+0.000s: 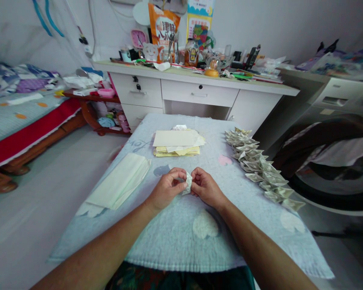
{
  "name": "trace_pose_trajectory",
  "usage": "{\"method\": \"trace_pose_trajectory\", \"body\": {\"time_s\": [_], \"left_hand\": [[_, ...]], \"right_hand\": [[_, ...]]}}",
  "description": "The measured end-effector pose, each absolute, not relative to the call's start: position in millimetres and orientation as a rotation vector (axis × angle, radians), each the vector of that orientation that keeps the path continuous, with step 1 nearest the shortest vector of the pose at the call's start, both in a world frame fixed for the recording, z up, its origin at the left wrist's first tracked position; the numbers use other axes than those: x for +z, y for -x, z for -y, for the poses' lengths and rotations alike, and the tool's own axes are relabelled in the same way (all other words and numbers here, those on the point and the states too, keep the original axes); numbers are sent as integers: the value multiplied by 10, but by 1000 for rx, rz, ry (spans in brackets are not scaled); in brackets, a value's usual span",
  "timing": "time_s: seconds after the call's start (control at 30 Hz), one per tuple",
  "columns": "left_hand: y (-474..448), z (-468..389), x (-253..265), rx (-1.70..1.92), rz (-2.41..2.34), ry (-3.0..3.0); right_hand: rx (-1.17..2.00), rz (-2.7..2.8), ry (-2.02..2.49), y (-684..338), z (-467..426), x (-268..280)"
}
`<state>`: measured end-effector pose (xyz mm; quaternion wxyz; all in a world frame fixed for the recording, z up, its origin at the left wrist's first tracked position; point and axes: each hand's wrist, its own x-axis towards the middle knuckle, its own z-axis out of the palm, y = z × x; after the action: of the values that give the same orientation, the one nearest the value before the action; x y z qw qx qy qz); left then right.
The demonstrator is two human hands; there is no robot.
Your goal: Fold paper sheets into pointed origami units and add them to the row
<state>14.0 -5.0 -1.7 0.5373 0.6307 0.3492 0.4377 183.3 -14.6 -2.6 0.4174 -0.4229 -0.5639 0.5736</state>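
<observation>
Between my two hands, above the middle of the cloth-covered table [175, 229], is a small folded piece of patterned paper [188, 183]. My left hand [171, 186] pinches its left edge with thumb and forefinger. On the other edge, the fingers of my right hand [204, 186] are closed as well. Beyond my hands lies a stack of cream and yellow paper sheets [177, 139]. A pile of long pale green paper [121, 179] rests to the left. Along the right side runs a row of several pointed folded paper pieces [260, 165], nested together.
A white desk [181, 88] crowded with jars, a clock and an orange bag stands behind the table. At the right is a front-loading washing machine [329, 153] with dark cloth at its opening. A bed [24, 117] is on the left, beside a small wooden shelf [92, 117].
</observation>
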Motion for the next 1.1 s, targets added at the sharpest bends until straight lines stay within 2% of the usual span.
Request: {"method": "trace_pose_trajectory", "body": {"time_s": [0.53, 0.97, 1.1], "left_hand": [[-154, 77, 32, 1020, -782, -1279], [-138, 65, 72, 979, -920, -1305], [-118, 37, 27, 1019, -1080, -1337]], "right_hand": [[1624, 1302, 925, -1898, 125, 0], [1667, 1428, 895, -1905, 140, 8], [1594, 1443, 977, -1912, 139, -1]]}}
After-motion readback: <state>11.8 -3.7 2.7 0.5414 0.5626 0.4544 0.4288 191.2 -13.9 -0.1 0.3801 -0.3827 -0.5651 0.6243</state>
